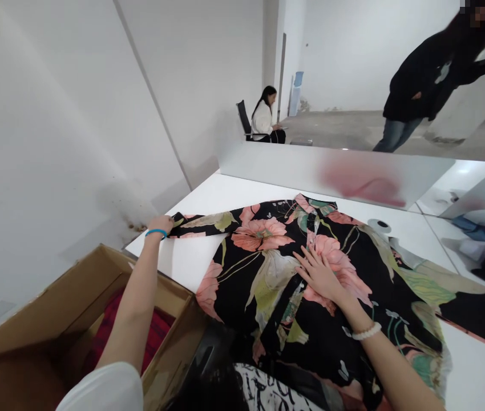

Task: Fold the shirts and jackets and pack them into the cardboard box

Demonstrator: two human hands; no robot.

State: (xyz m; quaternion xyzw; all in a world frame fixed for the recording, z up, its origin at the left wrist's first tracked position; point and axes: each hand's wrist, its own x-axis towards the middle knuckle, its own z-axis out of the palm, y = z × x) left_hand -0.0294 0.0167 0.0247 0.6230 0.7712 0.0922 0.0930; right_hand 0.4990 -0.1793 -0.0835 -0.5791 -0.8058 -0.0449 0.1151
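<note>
A black shirt with large pink flowers and green leaves lies spread over the white table, its collar toward the far side. My left hand, with a blue band at the wrist, is closed on the cuff of the sleeve that stretches left. My right hand, wearing a white beaded bracelet, rests flat on the front of the shirt with fingers spread. The other sleeve runs off to the right, and the lower hem hangs over the near table edge.
An open cardboard box with red plaid cloth inside stands at the left, below the table. A roll of tape lies beyond the shirt. A low partition backs the table. One person sits behind it; another stands at right.
</note>
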